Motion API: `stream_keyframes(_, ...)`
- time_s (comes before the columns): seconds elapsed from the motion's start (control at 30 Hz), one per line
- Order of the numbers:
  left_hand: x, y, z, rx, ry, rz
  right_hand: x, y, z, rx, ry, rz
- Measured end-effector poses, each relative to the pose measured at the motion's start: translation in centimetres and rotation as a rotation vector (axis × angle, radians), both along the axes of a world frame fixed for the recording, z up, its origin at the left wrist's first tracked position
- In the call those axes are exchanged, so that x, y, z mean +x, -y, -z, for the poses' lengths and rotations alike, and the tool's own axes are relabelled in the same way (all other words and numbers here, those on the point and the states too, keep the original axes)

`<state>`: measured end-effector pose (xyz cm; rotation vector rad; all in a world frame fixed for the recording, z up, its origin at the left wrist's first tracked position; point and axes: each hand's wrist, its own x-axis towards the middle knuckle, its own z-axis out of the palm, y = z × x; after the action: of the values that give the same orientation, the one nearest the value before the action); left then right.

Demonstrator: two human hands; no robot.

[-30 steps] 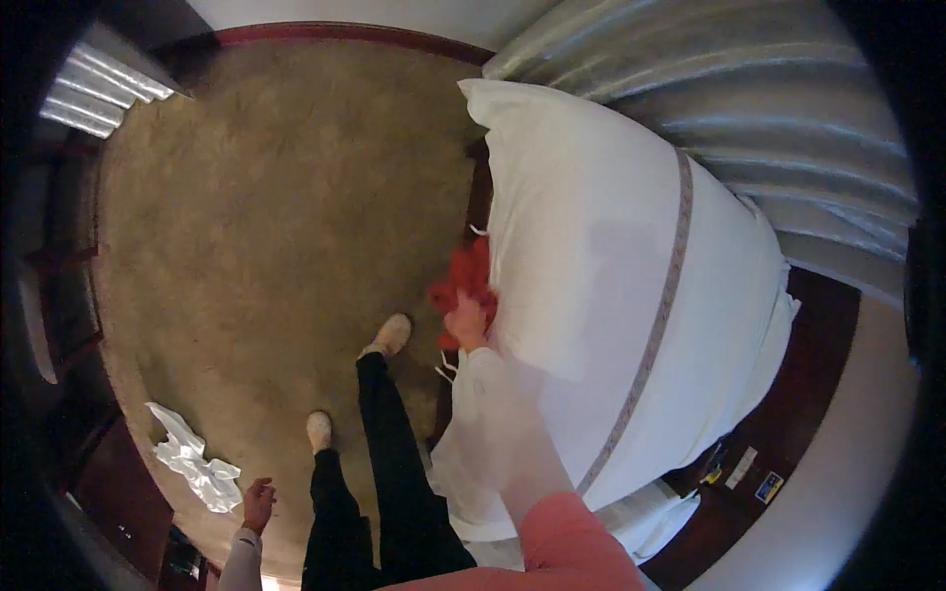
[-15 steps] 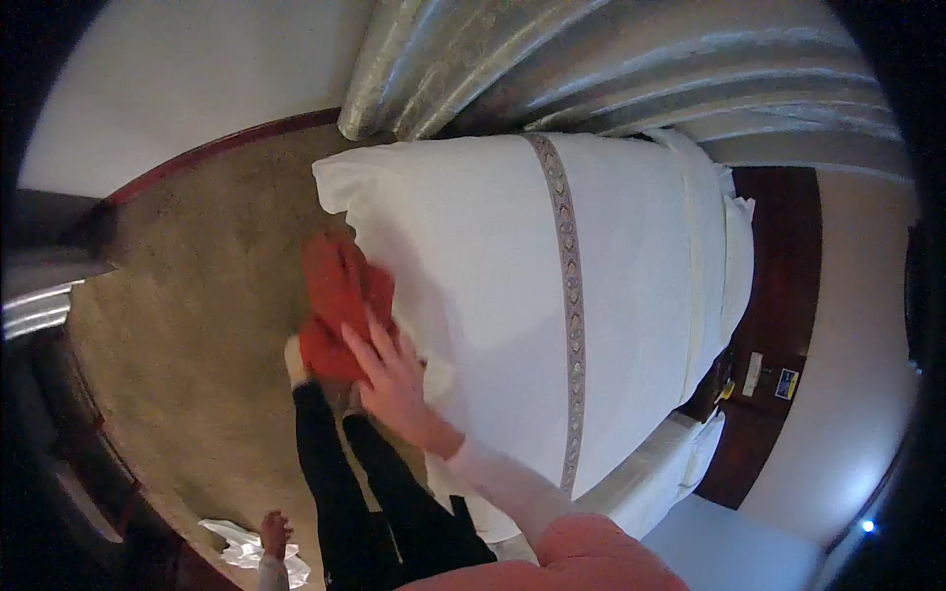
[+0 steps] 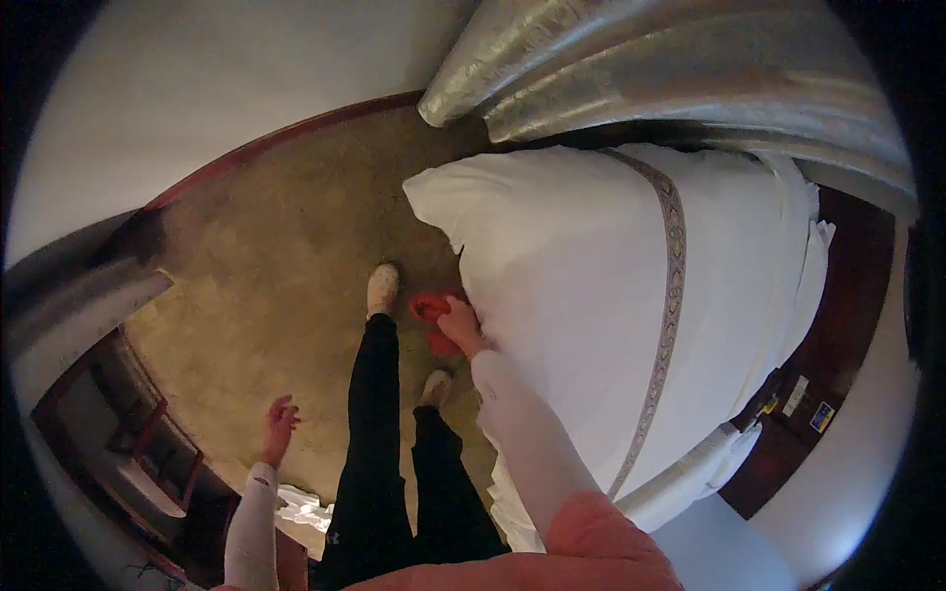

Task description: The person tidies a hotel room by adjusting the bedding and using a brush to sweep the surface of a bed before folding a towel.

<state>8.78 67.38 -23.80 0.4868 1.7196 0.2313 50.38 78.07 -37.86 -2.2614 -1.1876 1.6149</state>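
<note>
A red cloth (image 3: 431,307) is bunched in my right hand (image 3: 459,326), beside the near edge of the white bedding (image 3: 572,256). Part of the cloth hangs below the hand, close to my shoe. The bedding covers a bed and carries a patterned strip (image 3: 674,286) across it. My left hand (image 3: 281,426) is held out over the carpet with its fingers apart and nothing in it. Below that hand, a crumpled white item (image 3: 304,509) lies on the floor.
Brown carpet (image 3: 266,295) spreads left of the bed. Silvery curtains (image 3: 631,69) hang beyond the bed. Dark wooden furniture with a mirror-like panel (image 3: 168,463) stands at lower left. Small items, one a blue card (image 3: 822,417), lie on dark wood at right. My feet are on the carpet.
My right hand was spread against the red cloth and is now closed on it. The view has shifted, and my feet have changed places along the bedside. My left hand appears higher.
</note>
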Motion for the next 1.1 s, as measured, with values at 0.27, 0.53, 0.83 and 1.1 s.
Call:
stream_keyframes(0.27, 11.1, -12.4, 4.1, 0.323, 0.038, 0.178, 1.5, -8.8, -25.7, 0.407, -0.258, -0.038)
stream_keyframes(0.53, 37.3, -29.8, -2.2, 1.283, -0.021, 0.618, 11.0, -27.7, -25.8, 1.096, 0.623, -0.484)
stream_keyframes(0.83, 44.0, -34.7, 2.5, 0.769, -0.043, 0.750, 15.9, -28.3, -11.8, 0.461, 0.530, -0.576)
stream_keyframes(1.1, 43.6, -32.9, 3.3, 0.834, -0.015, 0.586, 15.6, -27.0, -11.7, 0.499, 0.432, -0.592)
